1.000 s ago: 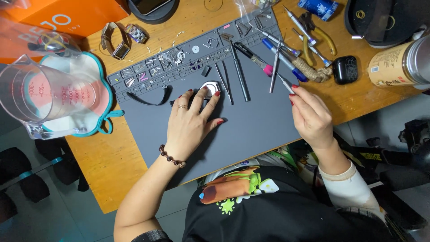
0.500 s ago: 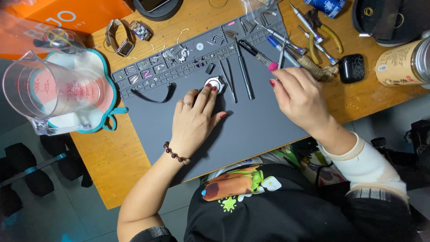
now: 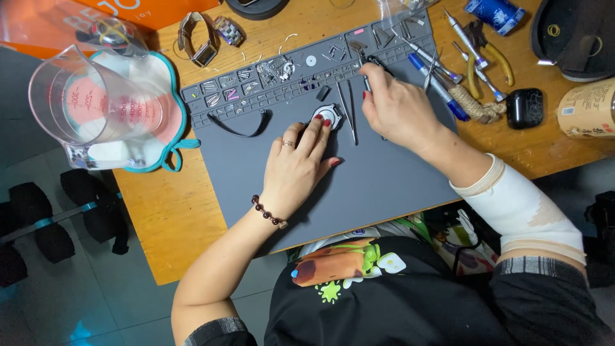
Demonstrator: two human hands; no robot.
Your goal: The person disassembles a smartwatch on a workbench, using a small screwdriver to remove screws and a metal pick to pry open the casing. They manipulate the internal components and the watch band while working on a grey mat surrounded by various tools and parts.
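I pin the round silver watch case (image 3: 328,116) on the grey silicone mat (image 3: 384,186) with left hand (image 3: 296,168) fingers flat and spread. Right hand (image 3: 398,110) fingers pinch the slim black-handled tool (image 3: 373,62); I keep the case steady.

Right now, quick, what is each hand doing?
Left hand: open, fingertips pressing on the round watch case.
Right hand: closed around a thin dark tool.

Wooden tabletop (image 3: 192,218) carries grey work mat (image 3: 384,186), clear measuring jug (image 3: 96,106), pliers (image 3: 490,54), black earbud case (image 3: 524,107), metal watch bracelet (image 3: 208,38), orange box (image 3: 77,16).
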